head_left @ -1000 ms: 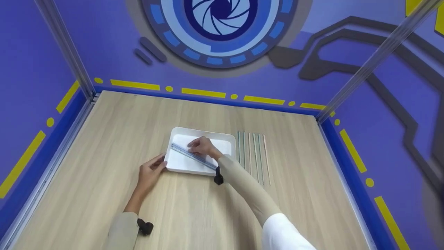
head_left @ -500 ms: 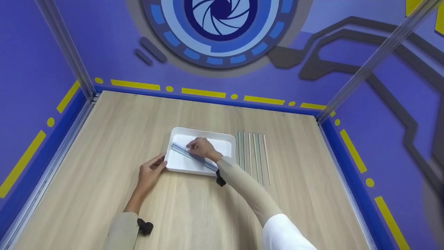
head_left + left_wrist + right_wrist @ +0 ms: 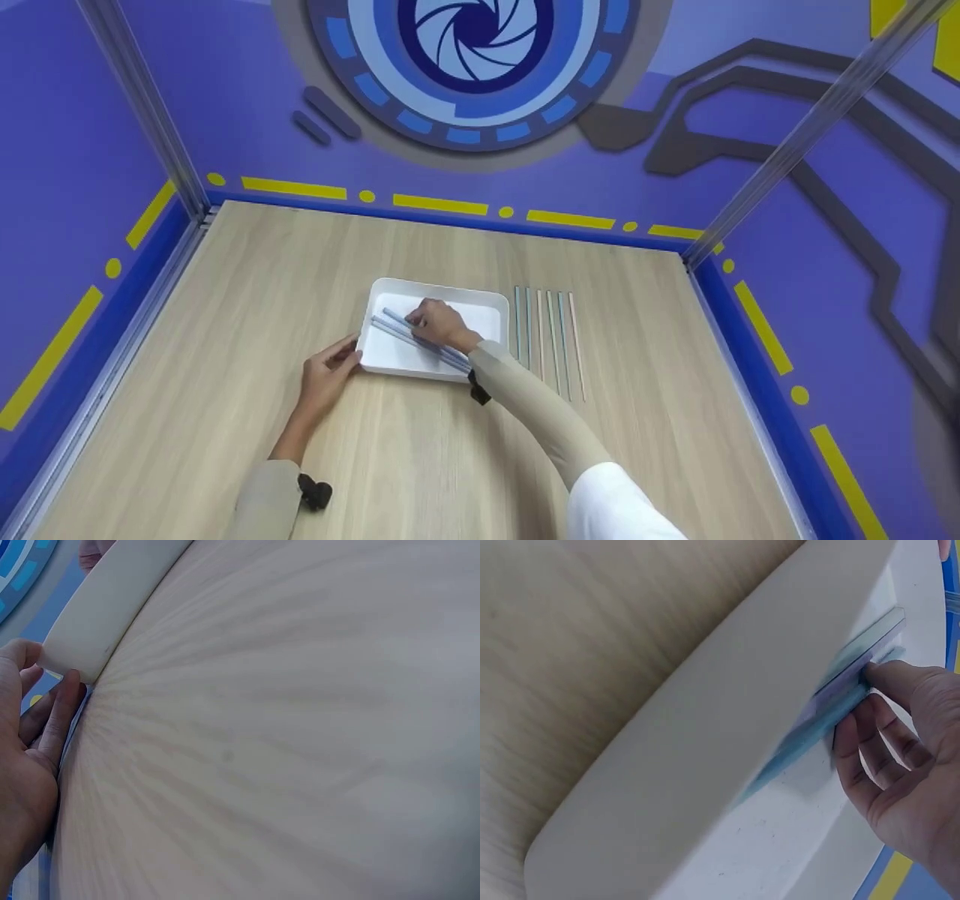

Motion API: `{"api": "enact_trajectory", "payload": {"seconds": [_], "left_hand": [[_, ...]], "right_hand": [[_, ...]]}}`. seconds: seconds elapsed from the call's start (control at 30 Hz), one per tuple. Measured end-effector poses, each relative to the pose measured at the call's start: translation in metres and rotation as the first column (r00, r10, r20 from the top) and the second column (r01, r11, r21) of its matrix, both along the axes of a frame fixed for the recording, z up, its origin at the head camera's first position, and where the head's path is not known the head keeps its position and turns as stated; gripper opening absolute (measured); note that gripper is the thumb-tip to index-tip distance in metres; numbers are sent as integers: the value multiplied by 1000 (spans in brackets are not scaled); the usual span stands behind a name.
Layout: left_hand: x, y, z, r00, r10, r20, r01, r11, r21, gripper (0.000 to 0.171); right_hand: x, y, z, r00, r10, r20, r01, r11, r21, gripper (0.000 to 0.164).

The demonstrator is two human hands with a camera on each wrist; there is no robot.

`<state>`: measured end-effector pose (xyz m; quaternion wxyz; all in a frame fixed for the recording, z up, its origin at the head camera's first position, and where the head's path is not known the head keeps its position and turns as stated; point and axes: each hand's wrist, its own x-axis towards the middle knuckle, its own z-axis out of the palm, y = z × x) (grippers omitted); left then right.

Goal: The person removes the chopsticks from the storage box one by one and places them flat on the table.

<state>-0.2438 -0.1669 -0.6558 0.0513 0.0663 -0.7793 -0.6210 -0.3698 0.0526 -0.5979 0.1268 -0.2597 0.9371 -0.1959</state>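
In the head view, a white tray [image 3: 450, 293] stands mid-table with several bluish straws [image 3: 390, 328] lying slantwise in it. My right hand [image 3: 441, 325] is over the tray, pinching a blue straw [image 3: 394, 316] between thumb and fingertips. This straw lies apart from the others at its far-left end. In the right wrist view the thumb is on top of the straw [image 3: 802, 736], with the fingers curled at its side. My left hand [image 3: 328, 373] holds the tray's near-left corner; its thumb and fingers straddle the tray corner [image 3: 79, 660] in the left wrist view.
Right of the tray, several thin straws [image 3: 550, 322] in blue, pale green and pink lie side by side on the wooden table [image 3: 420, 450]. Purple-blue walls [image 3: 247, 112] enclose the back and sides, with metal posts at the corners.
The pinched blue straw has come away from the bunch, its end shifting to the right. My right hand has moved slightly with it. The left hand stays at the tray corner.
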Motion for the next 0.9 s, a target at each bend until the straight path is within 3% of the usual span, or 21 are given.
{"api": "enact_trajectory", "payload": {"seconds": [0.33,0.63,0.9], "left_hand": [[-1,1,-1,1000,16,-22,-15,999,36,38],[2,-1,-2,1000,-28,-2,28,999,41,40],[2,-1,0,999,-31,7,31,998,51,41]], "right_hand": [[-2,9,6,991,-82,110,99,984,-151,26],[-8,19,12,989,-125,83,140,969,-202,26],[-14,31,24,973,-183,141,223,906,-360,27]]}}
